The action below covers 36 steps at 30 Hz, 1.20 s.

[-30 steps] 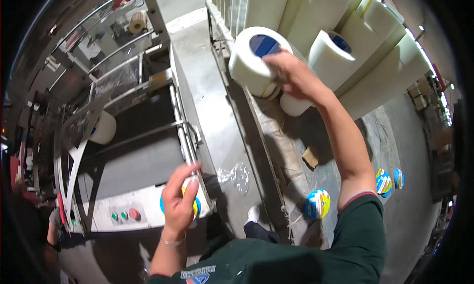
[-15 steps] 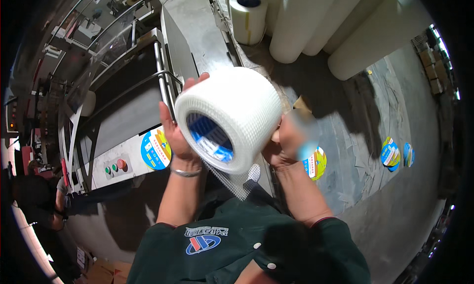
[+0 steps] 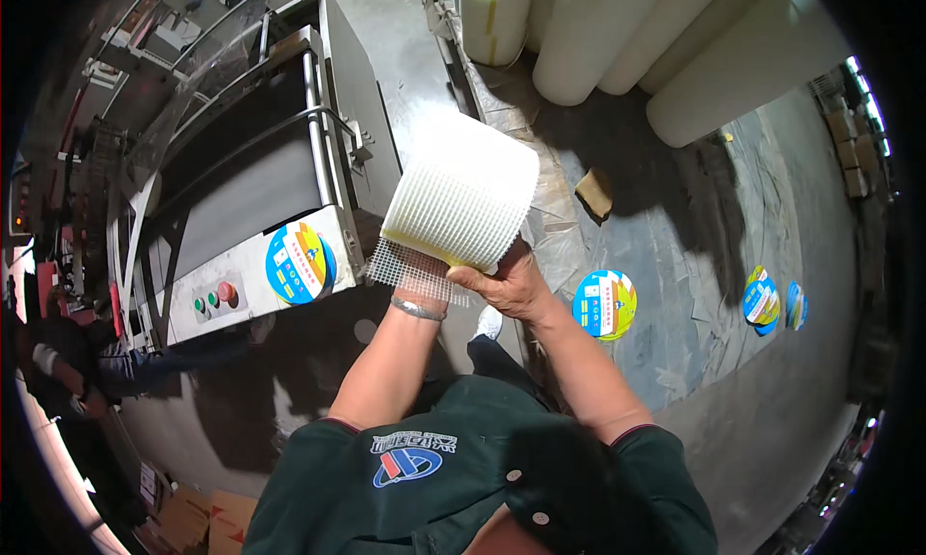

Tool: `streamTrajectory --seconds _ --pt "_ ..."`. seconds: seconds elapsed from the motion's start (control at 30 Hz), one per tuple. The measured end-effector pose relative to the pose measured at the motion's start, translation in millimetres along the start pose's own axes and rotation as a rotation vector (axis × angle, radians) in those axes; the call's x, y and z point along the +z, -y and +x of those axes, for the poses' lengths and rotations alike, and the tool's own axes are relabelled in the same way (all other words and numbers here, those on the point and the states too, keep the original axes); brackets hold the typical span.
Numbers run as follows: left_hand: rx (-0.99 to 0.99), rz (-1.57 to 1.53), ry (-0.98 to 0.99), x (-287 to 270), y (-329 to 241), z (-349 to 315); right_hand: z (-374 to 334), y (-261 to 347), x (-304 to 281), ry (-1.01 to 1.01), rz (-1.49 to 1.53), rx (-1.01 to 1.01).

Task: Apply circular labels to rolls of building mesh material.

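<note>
A wide roll of white mesh tape is held up before my chest, its wound side facing me and its core out of sight. A loose flap of mesh hangs off its lower left edge. My right hand grips the roll's lower right edge, thumb pressed near the mesh flap. Under the roll's left part is my left hand, seen partly through the flap. Its fingers are hidden behind the roll, which rests on it. A metal bracelet circles my left wrist.
A conveyor machine with buttons and round labels stands at left. Tall white rolls stand far right. Round labels and a brown scrap lie on floor sheeting. Another person is at far left.
The roll has turned, so its blue-lined core no longer shows and its wound side faces me. My left hand has gone beneath it; my right thumb has come to the lower edge.
</note>
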<state>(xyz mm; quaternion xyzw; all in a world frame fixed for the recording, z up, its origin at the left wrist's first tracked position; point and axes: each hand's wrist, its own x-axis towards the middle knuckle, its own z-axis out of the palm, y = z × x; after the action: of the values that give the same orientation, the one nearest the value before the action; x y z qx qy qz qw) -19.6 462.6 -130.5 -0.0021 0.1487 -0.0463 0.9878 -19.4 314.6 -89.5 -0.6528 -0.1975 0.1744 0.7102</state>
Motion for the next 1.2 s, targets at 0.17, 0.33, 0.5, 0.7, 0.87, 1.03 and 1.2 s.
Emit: streamTrajectory --seconds 0.17,0.33,0.5,0.7,0.87,1.03,1.2 --pt "-0.08 -0.124 0.134 -31 -12 7 6 5 -1 0.121 -0.163 0.071" --pt "0.115 0.095 -0.332 10 -7 -15 18 -5 -11 0.099 -0.395 0.084" --pt "0.28 0.627 -0.319 11 -10 -30 31 -22 19 -0.16 0.021 0.164" --pt "0.635 1.582 -0.287 -26 -58 -40 41 -12 33 -0.097 0.228 0.319" --pt "0.446 1.6 -0.244 7 -92 -50 40 -16 35 -0.019 0.313 0.41" --pt "0.248 1.482 -0.247 28 -103 -52 35 -24 33 0.145 0.431 0.425" --pt "0.208 1.184 -0.384 -3 -82 -43 18 -27 61 -0.071 0.225 0.412"
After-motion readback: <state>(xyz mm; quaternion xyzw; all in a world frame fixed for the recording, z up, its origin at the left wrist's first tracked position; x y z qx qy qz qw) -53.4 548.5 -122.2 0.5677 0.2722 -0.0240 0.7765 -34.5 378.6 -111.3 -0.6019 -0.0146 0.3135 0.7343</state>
